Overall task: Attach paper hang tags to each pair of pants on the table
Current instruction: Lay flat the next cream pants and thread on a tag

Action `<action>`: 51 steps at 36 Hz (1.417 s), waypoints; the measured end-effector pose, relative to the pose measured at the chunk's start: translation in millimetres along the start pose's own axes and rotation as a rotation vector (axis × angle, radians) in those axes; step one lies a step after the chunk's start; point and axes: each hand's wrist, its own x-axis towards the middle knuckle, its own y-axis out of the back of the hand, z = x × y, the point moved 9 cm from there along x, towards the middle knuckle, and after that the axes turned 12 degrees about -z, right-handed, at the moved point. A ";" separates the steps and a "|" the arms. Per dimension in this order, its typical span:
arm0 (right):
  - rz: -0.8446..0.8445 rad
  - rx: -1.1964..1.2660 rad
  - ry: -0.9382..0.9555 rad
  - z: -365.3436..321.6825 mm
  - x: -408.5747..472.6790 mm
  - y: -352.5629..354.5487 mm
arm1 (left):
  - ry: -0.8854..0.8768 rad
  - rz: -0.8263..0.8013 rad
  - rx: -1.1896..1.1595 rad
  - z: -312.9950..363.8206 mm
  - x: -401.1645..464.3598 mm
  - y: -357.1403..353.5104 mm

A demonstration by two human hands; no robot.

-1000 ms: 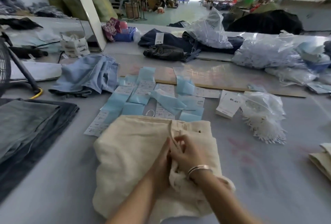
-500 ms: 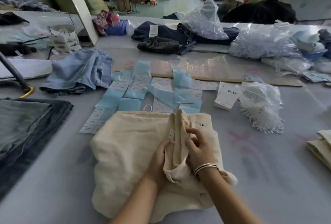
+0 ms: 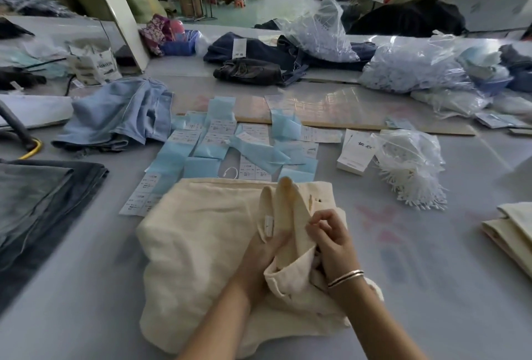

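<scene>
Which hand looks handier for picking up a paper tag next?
Probably the right hand: its fingers look less tied up, and the stack of white tags lies on its side. The left hand grips the raised waistband of the cream pants, keeping it up.

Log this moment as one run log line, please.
step: opening waistband | left hand: holds cream pants | right hand: pinches waistband fold | hang tags: untouched

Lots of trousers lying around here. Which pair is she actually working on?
The cream pants right in front of her: both hands grip its raised waistband. The light blue and dark denim pairs lie untouched.
</scene>
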 end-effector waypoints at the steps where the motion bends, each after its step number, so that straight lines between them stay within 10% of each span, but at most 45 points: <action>1: 0.067 0.026 0.016 -1.3 -1.7 8.4 | 0.022 0.041 -0.016 -4.0 0.4 4.2; 6: 0.263 0.244 -0.048 8.8 -12.7 37.0 | 0.026 -0.020 -0.110 -4.1 -2.4 -0.1; 17: -0.022 -0.999 -0.204 -20.0 1.4 -21.1 | 0.109 -0.136 -0.217 -5.8 -4.7 -12.1; 27: -0.128 -1.146 -0.055 -22.2 0.0 -39.6 | 0.056 -0.140 -0.201 2.3 -3.8 -16.0; 33: -0.155 -0.822 -0.023 -18.1 3.7 -25.4 | 0.004 -0.017 -0.056 6.9 -2.7 -3.0; 41: 0.027 0.226 -0.266 14.2 2.2 45.3 | 0.044 -0.109 -0.147 2.2 -7.4 -13.9; 51: -0.004 0.500 -0.332 18.7 3.1 40.4 | 0.028 -0.220 -0.156 1.2 -3.5 -18.1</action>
